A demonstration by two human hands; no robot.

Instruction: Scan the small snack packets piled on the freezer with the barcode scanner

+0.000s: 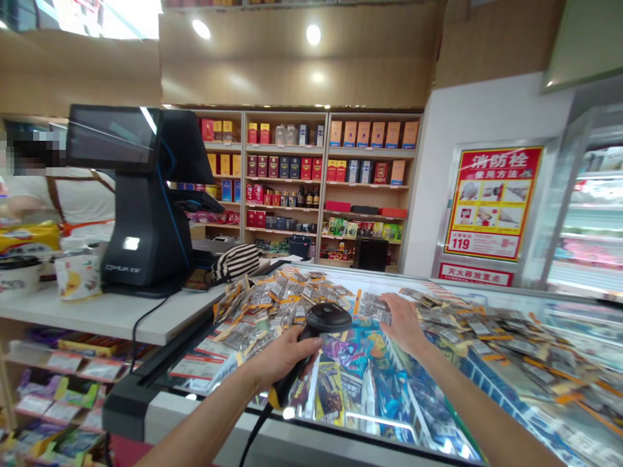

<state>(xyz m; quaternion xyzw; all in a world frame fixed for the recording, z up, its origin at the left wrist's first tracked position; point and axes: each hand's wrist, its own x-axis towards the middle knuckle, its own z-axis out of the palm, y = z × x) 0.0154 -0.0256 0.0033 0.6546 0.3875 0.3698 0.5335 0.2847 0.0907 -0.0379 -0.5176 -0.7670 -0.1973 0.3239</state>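
Note:
My left hand (292, 357) is wrapped round the handle of a black barcode scanner (329, 316), whose head points away over the freezer's glass top. A cable runs down from the handle. Just right of the scanner, the fingers of my right hand (403, 321) grip the right edge of a small packet (372, 306) with a barcode and an orange strip. To the left lies a pile of similar packets (277, 295). Another spread of these packets (525, 350) covers the glass on the right.
Under the freezer's glass lid lie colourful ice-cream packs (350, 383). At left, a counter (150, 324) bears a black till (146, 214), a cup and a striped pouch (237, 261). A person (78, 194) stands behind it. Shelves of boxes (287, 167) line the back wall.

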